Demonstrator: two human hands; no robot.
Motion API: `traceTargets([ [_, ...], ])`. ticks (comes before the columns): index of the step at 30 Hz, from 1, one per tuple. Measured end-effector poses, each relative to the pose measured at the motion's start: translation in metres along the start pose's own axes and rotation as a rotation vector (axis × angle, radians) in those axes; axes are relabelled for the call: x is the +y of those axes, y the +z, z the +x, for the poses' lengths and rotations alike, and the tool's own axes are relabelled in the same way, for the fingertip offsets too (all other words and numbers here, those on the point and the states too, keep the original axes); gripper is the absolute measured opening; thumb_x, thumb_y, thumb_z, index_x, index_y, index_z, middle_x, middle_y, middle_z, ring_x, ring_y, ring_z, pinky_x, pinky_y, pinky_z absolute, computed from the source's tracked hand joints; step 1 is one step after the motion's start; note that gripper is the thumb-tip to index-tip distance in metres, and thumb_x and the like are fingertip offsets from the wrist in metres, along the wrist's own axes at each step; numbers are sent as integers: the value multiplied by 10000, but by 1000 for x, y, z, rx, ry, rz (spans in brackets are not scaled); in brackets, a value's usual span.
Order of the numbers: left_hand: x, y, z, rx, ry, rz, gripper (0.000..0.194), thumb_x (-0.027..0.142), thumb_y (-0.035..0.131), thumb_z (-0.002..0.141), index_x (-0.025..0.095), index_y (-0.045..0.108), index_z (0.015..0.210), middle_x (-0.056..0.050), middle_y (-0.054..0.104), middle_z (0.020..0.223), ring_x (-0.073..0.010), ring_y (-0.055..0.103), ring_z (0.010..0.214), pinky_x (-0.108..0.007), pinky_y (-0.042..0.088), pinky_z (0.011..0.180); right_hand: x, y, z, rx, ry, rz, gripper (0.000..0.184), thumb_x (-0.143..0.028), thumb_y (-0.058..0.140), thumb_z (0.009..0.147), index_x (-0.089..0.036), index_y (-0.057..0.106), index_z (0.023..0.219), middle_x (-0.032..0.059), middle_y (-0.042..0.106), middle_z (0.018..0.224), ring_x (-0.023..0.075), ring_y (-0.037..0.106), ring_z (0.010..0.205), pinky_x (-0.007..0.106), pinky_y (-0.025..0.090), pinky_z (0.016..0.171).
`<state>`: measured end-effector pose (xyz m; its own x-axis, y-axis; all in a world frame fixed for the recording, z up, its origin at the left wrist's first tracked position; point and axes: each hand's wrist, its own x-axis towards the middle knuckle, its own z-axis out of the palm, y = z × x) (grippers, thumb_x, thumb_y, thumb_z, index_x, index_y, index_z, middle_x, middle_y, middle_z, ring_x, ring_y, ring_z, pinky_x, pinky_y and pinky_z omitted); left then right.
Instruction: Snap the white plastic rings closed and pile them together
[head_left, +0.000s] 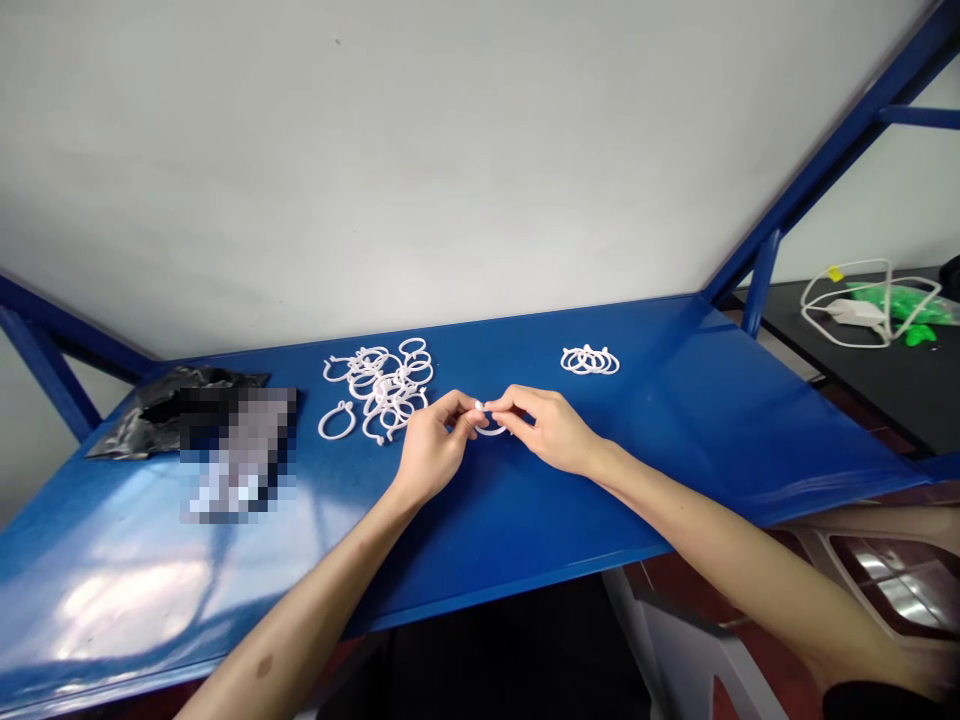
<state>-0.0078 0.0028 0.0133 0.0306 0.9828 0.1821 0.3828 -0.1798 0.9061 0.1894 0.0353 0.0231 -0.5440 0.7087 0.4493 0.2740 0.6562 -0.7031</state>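
Right now we have both hands together over the middle of the blue surface (652,400), working on one small white ring (493,432). Our left hand (435,445) is closed in a pinch, thumb and forefinger gripping the ring near its small white knob (479,406). Our right hand (559,430) meets it from the other side, its thumb and fingers also pinched on the ring, so that our fingertips nearly touch; the lower curve shows between the hands, while the fingers cover much of the rest. Beyond our left hand we see a tangled pile of white rings (390,385), overlapping one another, with a single loose ring (337,434) lying just beside it on the left. Farther back, on the right, we have a small row of overlapping rings (590,361), well apart from the pile. Toward the left end lies a crumpled black plastic bag (142,415), and beside it a greyish item (251,440) too pixelated for us to identify. A pale wall (450,170) rises behind, and past the blue frame (810,190) on our right, a white cable (889,340) and green packaging (892,300) lie on a dark tabletop (840,385).
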Motion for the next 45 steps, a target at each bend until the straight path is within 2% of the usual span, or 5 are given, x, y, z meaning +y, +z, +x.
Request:
traceTargets([
  [10,-5,-15,14,92,319,759,282,387,536,996,188,726,1059,-92,750,997,-277,640,997,-386,490,898,18,-11,8,74,79,-290,145,-224,541,1005,-221,686,993,41,716,990,180,668,863,309,505,786],
  [18,-13,-30,19,20,108,1211,349,399,563,967,123,725,1107,-174,731,1057,-391,593,1103,-487,450,925,68,-81,17,452,495,-565,122,-237,622,899,-194,736,903,65,710,960,193,660,800,341,517,799],
  [31,-1,-32,16,10,117,1142,270,229,459,994,162,696,1104,-132,768,1050,-349,649,1030,-462,423,887,91,-97,15,376,803,-597,169,-223,605,866,-201,764,917,60,784,935,217,713,887,307,506,788],
  [39,2,-37,18,197,158,960,319,194,458,977,132,650,1224,-158,749,1061,-345,650,1049,-473,458,898,87,-93,13,477,574,-708,189,-267,575,885,-193,748,864,97,727,941,250,627,897,412,475,927],
  [45,11,-40,19,274,131,371,277,273,555,934,208,685,1170,-56,718,939,-202,647,809,-352,515,784,55,-58,16,452,218,-637,172,-288,569,951,-220,718,897,91,699,960,279,581,968,441,489,903],
])
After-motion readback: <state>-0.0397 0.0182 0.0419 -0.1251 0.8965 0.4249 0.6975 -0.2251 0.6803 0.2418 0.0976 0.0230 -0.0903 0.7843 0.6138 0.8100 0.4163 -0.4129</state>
